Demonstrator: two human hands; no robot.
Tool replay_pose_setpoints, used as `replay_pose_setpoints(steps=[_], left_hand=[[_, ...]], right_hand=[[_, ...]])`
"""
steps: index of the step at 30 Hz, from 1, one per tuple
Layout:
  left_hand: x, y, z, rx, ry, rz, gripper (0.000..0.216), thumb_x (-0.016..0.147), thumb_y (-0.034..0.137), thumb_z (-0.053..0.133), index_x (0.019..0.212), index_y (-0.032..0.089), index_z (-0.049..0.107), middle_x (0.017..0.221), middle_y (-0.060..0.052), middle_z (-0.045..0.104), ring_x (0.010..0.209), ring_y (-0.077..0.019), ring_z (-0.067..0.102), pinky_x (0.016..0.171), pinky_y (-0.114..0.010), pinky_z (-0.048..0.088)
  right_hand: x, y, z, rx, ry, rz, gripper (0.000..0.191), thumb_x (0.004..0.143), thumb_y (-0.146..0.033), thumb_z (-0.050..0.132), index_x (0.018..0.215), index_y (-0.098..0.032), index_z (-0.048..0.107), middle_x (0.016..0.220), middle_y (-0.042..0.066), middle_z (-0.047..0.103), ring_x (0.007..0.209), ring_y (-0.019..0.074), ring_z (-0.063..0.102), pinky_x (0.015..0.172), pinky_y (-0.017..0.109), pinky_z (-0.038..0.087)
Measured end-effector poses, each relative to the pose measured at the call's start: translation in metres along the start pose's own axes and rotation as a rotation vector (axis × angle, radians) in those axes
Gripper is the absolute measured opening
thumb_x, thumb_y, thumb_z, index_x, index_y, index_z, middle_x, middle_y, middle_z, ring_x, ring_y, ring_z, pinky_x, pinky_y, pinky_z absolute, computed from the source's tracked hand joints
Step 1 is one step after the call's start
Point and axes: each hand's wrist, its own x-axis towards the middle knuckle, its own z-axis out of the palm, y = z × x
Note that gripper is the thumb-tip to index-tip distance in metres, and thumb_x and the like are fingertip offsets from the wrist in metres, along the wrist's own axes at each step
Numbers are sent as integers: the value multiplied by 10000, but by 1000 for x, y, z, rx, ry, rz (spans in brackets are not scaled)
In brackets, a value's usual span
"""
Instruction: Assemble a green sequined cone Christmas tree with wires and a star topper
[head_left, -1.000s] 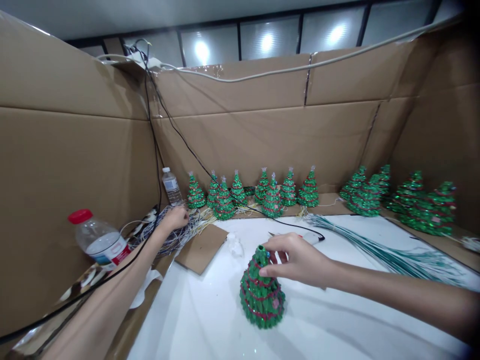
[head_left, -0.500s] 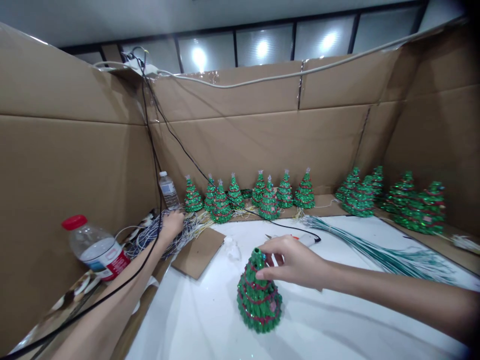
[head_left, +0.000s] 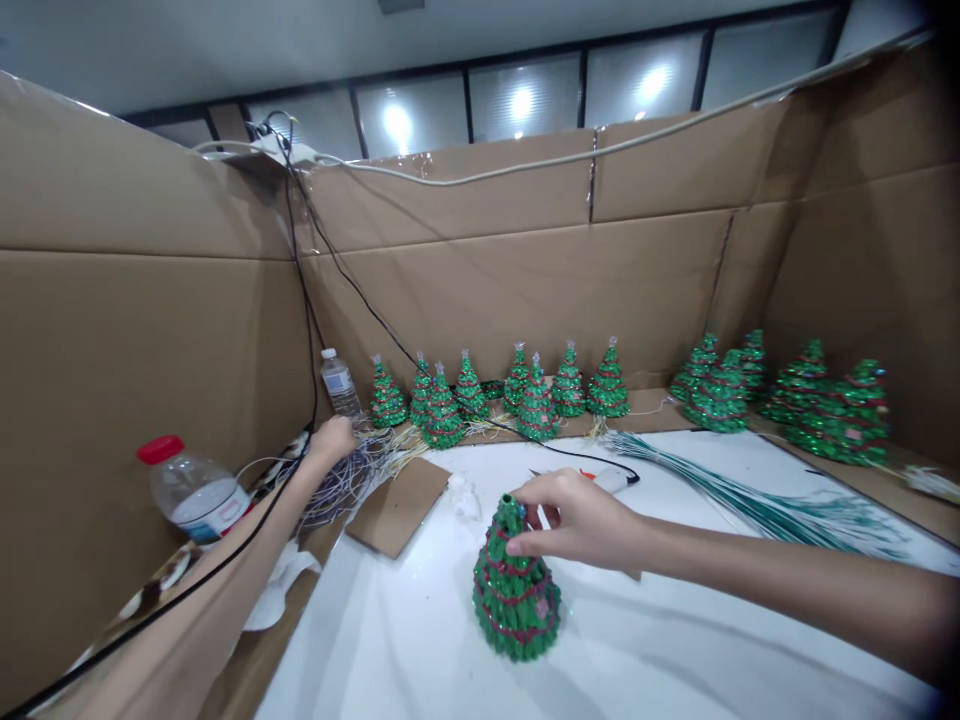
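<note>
A small green glitter Christmas tree with red garlands stands on the white table in front of me. My right hand pinches its upper part with thumb and fingers. My left hand reaches far left into a tangled pile of thin wires, fingers curled into the strands; what it grips is hidden.
Several finished trees line the back cardboard wall, more at the right. A bundle of green wire stems lies right. A cardboard piece, two water bottles and a black cable sit left.
My left hand has shifted a little left within the wire pile. The right hand stays on the tree's top, which has barely moved.
</note>
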Motion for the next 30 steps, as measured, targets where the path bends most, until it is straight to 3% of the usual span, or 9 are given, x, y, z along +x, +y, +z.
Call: replay_pose_setpoints(steps=[7,13,18,21,24,26,30], left_hand=[[-2,-10,-20,-222,16,-165,330,884,308,600,1175,158,558,1161,-90,590,1034,-232,601,834,-396,527],[-17,-16,-33,-528,253,-265,334,897,313,577,1184,145,550,1179,-99,583,1025,-226,599,851,-419,524],[-28,-8,-46,-893,476,-142,299,908,311,560,1151,137,564,1125,-87,607,949,-198,621,806,-396,543],[-38,6,-62,-1130,675,-59,268,918,314,545,1109,128,571,1019,-66,625,826,-158,629,710,-331,554],[-53,24,-92,-1327,912,48,143,949,224,461,1028,128,531,744,17,558,603,-82,559,589,-219,498],[-67,36,-118,-1419,1035,135,80,938,177,428,970,152,497,671,54,475,537,-56,501,565,-177,466],[-107,69,-158,-1484,1154,309,53,875,219,532,854,174,516,672,51,468,515,-55,442,492,-158,389]], right_hand=[[0,0,0,23,4,-18,319,783,-449,654,649,-177,555,642,-28,591,604,106,497,546,207,318],[-1,-2,1,5,16,-4,313,780,-443,654,647,-176,558,646,-30,597,590,102,495,535,205,308],[-2,-3,1,-12,22,19,304,773,-459,652,670,-179,594,670,-21,631,584,109,501,519,214,289],[-3,-4,1,-24,30,20,293,762,-452,664,671,-180,604,673,-20,643,586,112,512,525,218,290],[-2,-6,0,-33,27,20,314,750,-466,670,658,-174,604,674,-12,650,560,108,508,518,222,291],[-1,-7,-3,-34,16,19,334,721,-497,689,689,-169,637,671,-1,652,544,110,500,507,225,296],[7,-13,-19,-12,17,4,514,693,-550,699,1040,-171,676,718,8,663,523,104,498,508,229,337]])
